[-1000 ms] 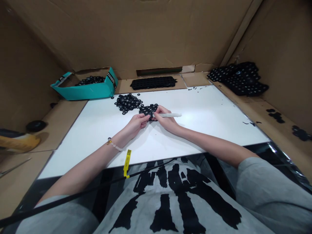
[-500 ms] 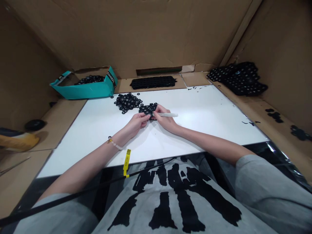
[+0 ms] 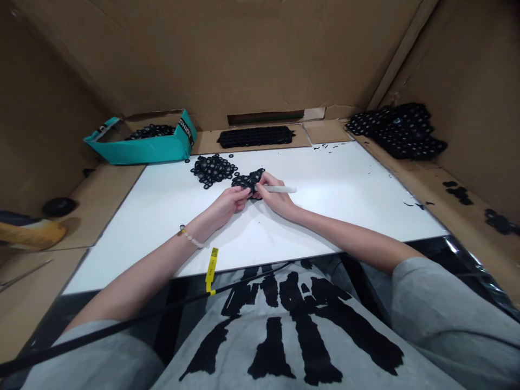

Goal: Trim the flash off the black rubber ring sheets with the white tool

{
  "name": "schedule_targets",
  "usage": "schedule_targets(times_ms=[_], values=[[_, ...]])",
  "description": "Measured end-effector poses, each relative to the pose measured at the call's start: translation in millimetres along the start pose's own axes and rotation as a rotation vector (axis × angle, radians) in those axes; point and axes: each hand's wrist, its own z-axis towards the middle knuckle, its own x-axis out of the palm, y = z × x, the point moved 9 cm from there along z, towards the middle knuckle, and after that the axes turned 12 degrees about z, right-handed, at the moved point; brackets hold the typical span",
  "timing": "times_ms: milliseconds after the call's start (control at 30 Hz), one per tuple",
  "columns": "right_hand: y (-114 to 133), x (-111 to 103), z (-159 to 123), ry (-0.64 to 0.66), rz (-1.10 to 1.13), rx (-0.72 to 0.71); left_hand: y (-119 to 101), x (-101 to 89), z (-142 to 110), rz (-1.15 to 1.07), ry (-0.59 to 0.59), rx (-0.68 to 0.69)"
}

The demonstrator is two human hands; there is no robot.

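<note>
My left hand (image 3: 235, 199) pinches the lower left edge of a black sheet with pale round spots (image 3: 242, 180), just above the white board (image 3: 325, 173). A slim whitish pen-like tool (image 3: 282, 189) lies in my right hand (image 3: 275, 196), its back end pointing right. The tool's tip is hidden by my fingers at the sheet's right side. Left of the sheet, a loose pile of small black rings (image 3: 212, 169) rests on the board, with a few strays around it.
A teal box (image 3: 142, 151) holding more rings stands at the back left. Behind the board lies a black textured strip (image 3: 255, 137). A black dotted sheet (image 3: 400, 132) is heaped at the back right. Tweezers (image 3: 26, 275) and a yellow bottle-like object (image 3: 30, 232) lie left. Cardboard walls surround everything.
The black sheet's upper right edge is lifted and bent up slightly more beside my right fingers. Both hands stay in nearly the same place.
</note>
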Motion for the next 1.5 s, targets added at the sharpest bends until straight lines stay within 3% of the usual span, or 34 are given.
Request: schedule_targets(times_ms=[200,333,433,500,633,700,800,900,1000,1067,1133,1167,1233,1333,1400,1500], values=[[-11.2,-1.1,3.7,-0.011,0.110,0.027,-2.4,2.0,-1.1,-0.012,-0.005,0.002],[-22.1,-5.0,9.9,-0.005,0.257,0.223,-4.9,1.8,-2.2,-0.089,-0.031,-0.008],[-12.0,-17.4,19.6,0.050,0.262,0.299,-6.6,-0.6,-3.0,-0.132,-0.062,-0.016],[4.9,-35.0,30.6,0.062,0.219,0.221,-7.0,-3.1,-3.6,-0.155,-0.087,-0.023],[28.8,-86.6,47.0,-0.091,-0.118,-0.005,-6.9,-4.9,-3.6,-0.177,-0.099,-0.022],[25.4,-105.0,48.3,-0.158,-0.412,-0.004,-5.1,-6.5,-2.8,-0.193,-0.112,-0.023],[11.2,-113.2,45.5,-0.140,-0.776,0.086,-1.7,-11.3,-0.7,-0.257,-0.154,-0.023],[13.4,-98.9,40.3,-0.074,-0.870,0.037,-0.6,-19.1,1.8,-0.363,-0.218,-0.007],[7.7,-63.6,30.0,0.130,-0.598,0.112,-2.9,-25.7,2.9,-0.443,-0.270,0.022],[-7.4,-25.9,12.7,0.366,-0.258,0.321,-8.4,-25.9,1.7,-0.429,-0.273,0.071],[-15.2,7.7,-6.2,0.500,0.094,0.507,-16.8,-19.8,-2.4,-0.306,-0.241,0.135],[-17.0,17.3,-10.4,0.487,0.240,0.560,-21.7,-14.1,-5.9,-0.190,-0.213,0.170],[-21.6,19.4,-7.7,0.334,0.437,0.586,-30.4,3.2,-15.2,0.123,-0.125,0.234],[-30.1,-6.3,5.4,0.016,0.566,0.537,-41.3,26.8,-32.9,0.536,-0.010,0.373],[-31.4,-23.2,12.5,-0.083,0.614,0.501,-54.0,23.3,-42.7,0.613,-0.083,0.512],[-23.8,-36.7,19.8,-0.073,0.619,0.434,-72.4,-14.0,-50.7,0.482,-0.413,0.652]])
